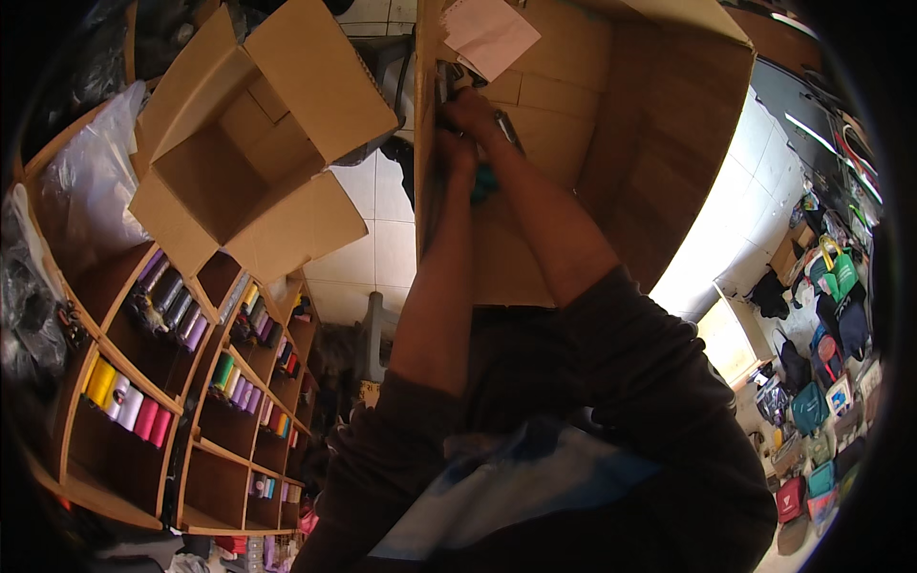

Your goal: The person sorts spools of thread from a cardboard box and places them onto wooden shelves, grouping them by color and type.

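While an open carton (pixel 320 81) sits at upper left, the left hand (pixel 455 155) reaches inside the large cardboard box (pixel 664 124) at upper centre, its fingers too shadowed to tell spread or hold. Just above, the right hand (pixel 469 111) is beside small dark items (pixel 446 80), finger opening and grip likewise unclear.

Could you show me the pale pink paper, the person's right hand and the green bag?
Pale pink paper (pixel 492 36): head view, middle of the sheet.
Right hand (pixel 472 112): head view, middle of the hand.
Green bag (pixel 841 276): head view, its side below the yellow handles.
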### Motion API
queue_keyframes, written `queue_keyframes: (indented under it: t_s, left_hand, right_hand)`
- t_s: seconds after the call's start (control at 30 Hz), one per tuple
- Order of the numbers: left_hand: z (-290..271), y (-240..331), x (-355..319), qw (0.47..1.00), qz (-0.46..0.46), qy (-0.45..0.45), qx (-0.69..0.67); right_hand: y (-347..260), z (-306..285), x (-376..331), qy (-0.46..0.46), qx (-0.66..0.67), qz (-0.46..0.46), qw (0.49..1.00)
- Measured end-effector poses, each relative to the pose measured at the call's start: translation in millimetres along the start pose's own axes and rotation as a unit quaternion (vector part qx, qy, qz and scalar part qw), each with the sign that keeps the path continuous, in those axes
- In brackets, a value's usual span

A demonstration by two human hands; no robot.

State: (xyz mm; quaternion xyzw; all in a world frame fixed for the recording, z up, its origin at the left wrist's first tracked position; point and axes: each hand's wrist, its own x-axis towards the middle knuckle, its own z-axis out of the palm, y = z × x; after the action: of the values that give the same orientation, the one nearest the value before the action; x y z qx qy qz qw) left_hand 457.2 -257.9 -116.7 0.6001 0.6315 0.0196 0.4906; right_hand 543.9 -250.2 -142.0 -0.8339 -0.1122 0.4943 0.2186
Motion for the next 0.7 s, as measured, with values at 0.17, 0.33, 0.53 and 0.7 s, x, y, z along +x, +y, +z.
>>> queue_keyframes:
  t_s: [0.17, 0.33, 0.53, 0.7]
  left_hand:
    - [2.3, 7.1, -15.2, 0.983, -0.003, -0.047, -0.179]
    - [-12.1, 49.8, -64.5, 0.945, -0.103, -0.153, -0.271]
    - [-47.0, 81.4, -139.6, 0.92, -0.047, -0.178, -0.345]
    - [-90.6, 58.4, -190.6, 0.906, 0.056, -0.085, -0.411]
  right_hand:
    - [2.8, -30.0, -36.7, 0.058, 0.089, 0.001, 0.994]
    - [16.6, -78.6, -100.3, 0.059, 0.212, 0.045, 0.975]
    - [38.1, -83.7, -157.6, 0.164, 0.275, -0.149, 0.936]
    - [7.1, -72.1, -241.7, 0.12, 0.234, -0.294, 0.919]
